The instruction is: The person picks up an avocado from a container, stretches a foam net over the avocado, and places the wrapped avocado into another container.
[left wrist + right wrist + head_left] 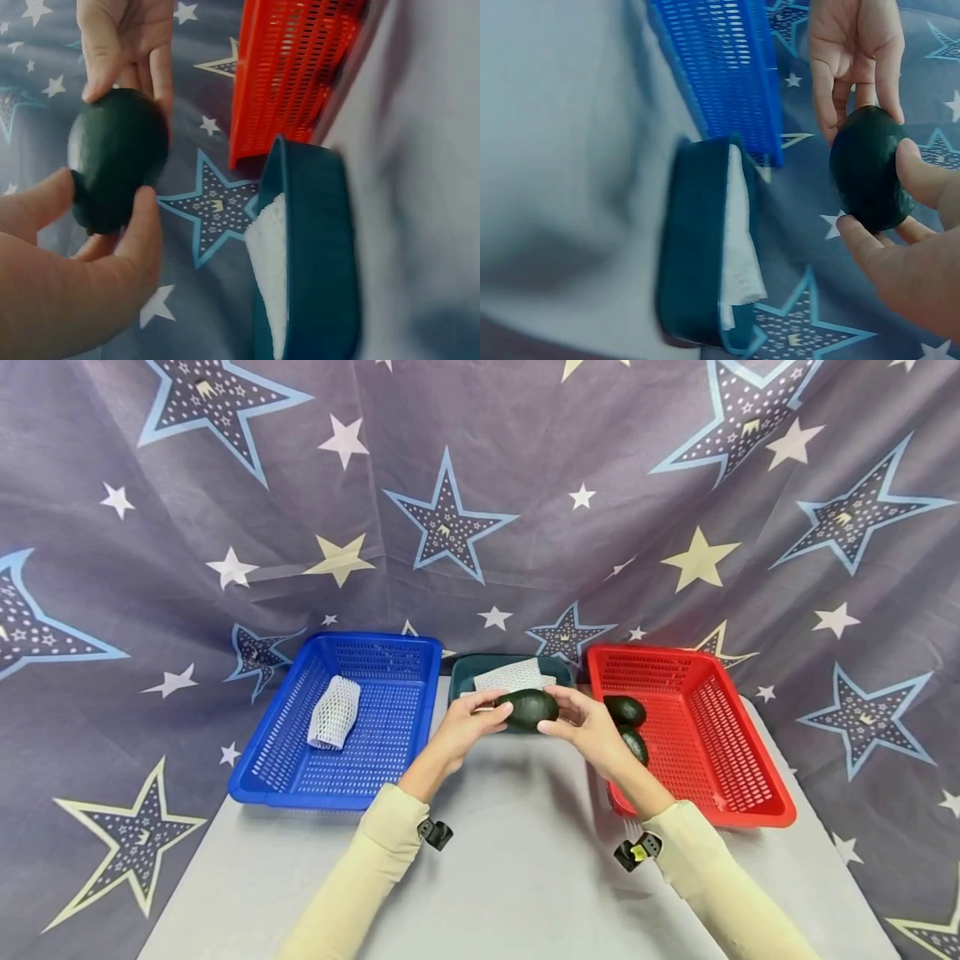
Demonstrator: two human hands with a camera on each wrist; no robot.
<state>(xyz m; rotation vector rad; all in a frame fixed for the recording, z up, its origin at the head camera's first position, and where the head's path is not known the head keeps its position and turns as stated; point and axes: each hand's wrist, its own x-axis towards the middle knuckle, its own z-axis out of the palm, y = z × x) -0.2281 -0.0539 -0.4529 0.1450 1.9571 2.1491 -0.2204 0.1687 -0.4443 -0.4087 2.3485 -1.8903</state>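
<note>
A dark green avocado (531, 708) is held up between both hands, above the near side of the teal bin. My left hand (467, 727) pinches one end with thumb and fingers, and my right hand (588, 731) pinches the other. The left wrist view shows the avocado (118, 154) lifted off any surface, with fingertips at both ends. In the right wrist view the avocado (870, 169) looks smooth and bare. White foam net sleeves (513, 677) lie in the teal bin (459, 667) just behind the hands.
At left stands a blue basket (266, 785) holding one white foam-netted piece (335, 712). A red basket (757, 814) at right holds avocados (625, 710) along its left side, partly hidden by the right arm. A starry curtain (480, 602) hangs behind the white table (517, 877).
</note>
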